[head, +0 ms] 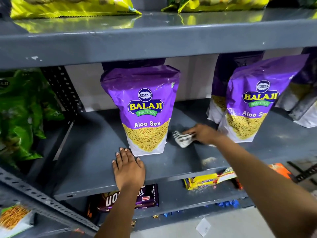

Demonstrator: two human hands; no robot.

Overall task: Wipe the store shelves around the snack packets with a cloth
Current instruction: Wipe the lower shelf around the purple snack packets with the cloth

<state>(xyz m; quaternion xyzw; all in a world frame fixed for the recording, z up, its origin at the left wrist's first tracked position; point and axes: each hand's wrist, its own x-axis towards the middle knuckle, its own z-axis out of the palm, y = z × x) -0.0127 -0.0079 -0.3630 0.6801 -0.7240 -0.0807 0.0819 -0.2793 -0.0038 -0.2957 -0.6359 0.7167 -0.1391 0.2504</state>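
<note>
Right hand [204,133] has its fingers bunched on the cloth [183,139], down on the shelf [96,169] in the gap between the two packets, nearer the right packet [252,107], while left hand [127,166] rests flat, fingers spread, touching the middle packet [145,110] at its base.

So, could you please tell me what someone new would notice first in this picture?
Two purple snack packets stand upright on the grey middle shelf, one at the centre and one to the right. Between them the right hand presses a white cloth on the shelf, while the left hand lies flat by the centre packet's base.
</note>
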